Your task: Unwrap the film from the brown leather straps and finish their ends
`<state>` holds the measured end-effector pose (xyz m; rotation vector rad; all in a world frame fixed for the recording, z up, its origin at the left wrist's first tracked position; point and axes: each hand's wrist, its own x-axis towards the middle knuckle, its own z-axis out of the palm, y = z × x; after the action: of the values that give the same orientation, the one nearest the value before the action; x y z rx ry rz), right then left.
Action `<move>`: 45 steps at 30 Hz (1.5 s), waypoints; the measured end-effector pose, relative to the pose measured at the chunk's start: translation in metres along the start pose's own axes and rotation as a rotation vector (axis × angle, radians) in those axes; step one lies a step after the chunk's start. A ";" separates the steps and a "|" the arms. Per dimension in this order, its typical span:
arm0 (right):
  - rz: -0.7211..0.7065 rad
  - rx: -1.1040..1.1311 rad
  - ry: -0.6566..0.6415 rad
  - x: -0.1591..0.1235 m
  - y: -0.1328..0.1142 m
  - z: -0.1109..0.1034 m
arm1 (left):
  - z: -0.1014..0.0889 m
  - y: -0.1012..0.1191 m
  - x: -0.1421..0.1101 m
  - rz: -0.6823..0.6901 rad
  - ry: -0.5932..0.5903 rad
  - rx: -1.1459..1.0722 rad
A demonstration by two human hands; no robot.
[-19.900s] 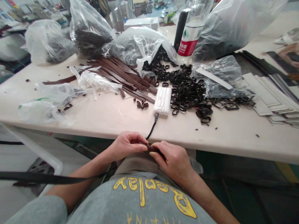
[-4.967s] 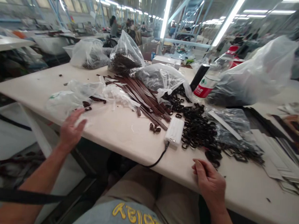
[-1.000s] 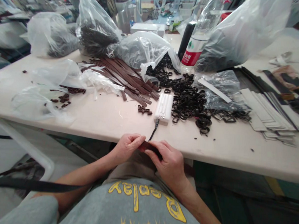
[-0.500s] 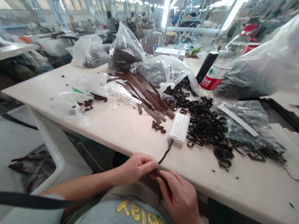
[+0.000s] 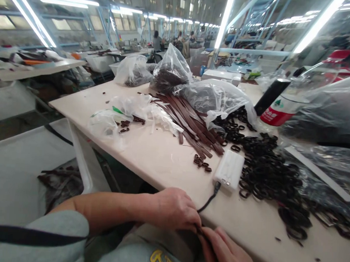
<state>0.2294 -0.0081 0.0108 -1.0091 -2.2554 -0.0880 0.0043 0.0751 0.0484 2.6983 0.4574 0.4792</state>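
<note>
- Far to the left of my grip, below the surface [image 5: 150, 161] edge, a white bin [image 5: 31, 167] holds a few dark brown strips.
- Up and left of my grip, loose clear plastic bags [image 5: 114, 115] lie on the surface with some small brown loops among them.
- My left hand [image 5: 171, 208] sits just under the near edge of the surface, fingers curled and pinched on one end of a brown leather strap piece [image 5: 199, 229].
- That strap piece lies between my two hands, low over my lap; only a short dark bit shows, the rest is covered by my fingers.
- A black cable [image 5: 207, 202] droops right past my left knuckles from the white power bank [image 5: 228, 174] just above my grip. I judge that a tug of the strap could snag the cable and drag the power bank off the edge.
- Beyond that, a fan of brown leather straps [image 5: 192, 126] and a small cluster of brown loops [image 5: 202, 163].
- My right hand [image 5: 230, 255] is clenched on the other end of the strap piece, partly cut off by the frame, so a slip there would go unseen.
- Up and right of my grip, a heap of black loops [image 5: 266, 173] lies near the edge; an elbow could sweep some off.
</note>
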 end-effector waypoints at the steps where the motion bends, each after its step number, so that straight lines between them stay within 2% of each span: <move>1: 0.012 0.006 -0.011 0.003 -0.003 -0.001 | 0.002 0.000 0.000 0.000 0.003 0.002; 4: 0.093 0.046 -0.015 0.011 -0.012 -0.006 | 0.001 -0.001 0.002 -0.022 0.009 -0.060; 8: 0.253 0.104 0.047 0.014 -0.014 -0.013 | -0.017 -0.016 0.017 -0.132 -0.003 -0.233; 11: 0.339 0.121 0.083 0.012 -0.011 -0.018 | -0.029 -0.044 0.040 -0.205 0.098 -0.094; 13: 0.358 0.133 0.094 0.009 -0.009 -0.019 | -0.031 -0.066 0.058 -0.172 0.127 0.081; 16: 0.356 0.124 0.113 0.006 -0.008 -0.017 | -0.026 -0.094 0.080 -0.071 0.050 0.231; 19: 0.357 0.103 0.113 0.001 -0.007 -0.012 | -0.020 -0.111 0.092 -0.021 -0.015 0.234; 23: 0.394 0.082 0.112 -0.002 -0.004 -0.010 | -0.020 -0.121 0.094 -0.046 0.023 0.166; 27: 0.471 0.135 0.118 0.006 -0.001 -0.018 | -0.031 -0.110 0.086 -0.205 0.142 0.007; 30: 0.524 0.157 0.143 0.018 0.002 -0.030 | -0.041 -0.084 0.076 -0.264 0.223 -0.162; 34: 0.530 0.131 0.196 0.037 0.005 -0.041 | -0.046 -0.043 0.060 -0.260 0.200 -0.280; 37: 0.493 0.078 0.205 0.049 0.003 -0.041 | -0.045 -0.023 0.052 -0.287 0.187 -0.387; 42: 0.432 0.038 0.152 0.053 -0.008 -0.040 | -0.039 -0.009 0.046 -0.360 0.191 -0.635; 45: 0.390 -0.060 0.120 0.049 -0.013 -0.043 | -0.033 -0.005 0.046 -0.427 0.214 -0.822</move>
<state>0.2196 0.0011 0.0764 -1.4170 -1.9217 -0.0459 0.0319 0.1060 0.0879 1.7159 0.6886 0.6521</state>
